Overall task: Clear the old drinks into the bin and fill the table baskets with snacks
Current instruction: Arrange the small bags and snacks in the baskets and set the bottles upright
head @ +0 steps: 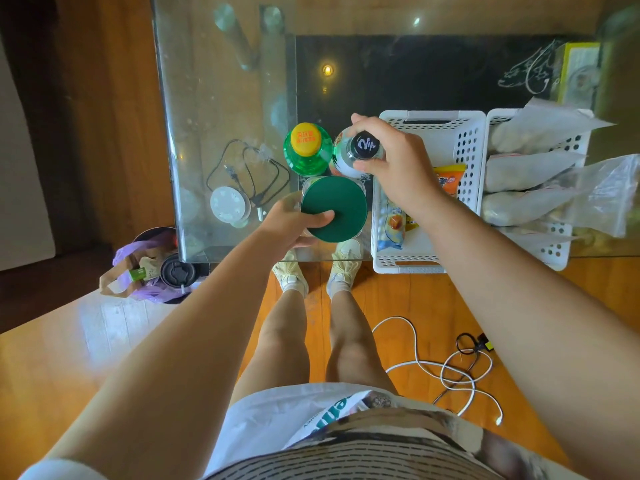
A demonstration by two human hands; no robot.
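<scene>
From the head view I look straight down at the glass table (225, 98). My left hand (294, 221) holds the jar with the dark green lid (334, 207), fingers curled round its side and thumb on top. My right hand (391, 161) grips the bottle with the black cap (363, 145) near its top. The green bottle with the yellow cap (306, 148) stands just beside them, and nobody holds it. I think the step now is to lift both drinks off the table. The bin (156, 268) sits on the floor to my left, with a cup already in it. I should hold tight, lift straight up so I do not knock the green bottle, then swing left and drop them in. The white basket (433, 188) has a few snacks and needs more.
</scene>
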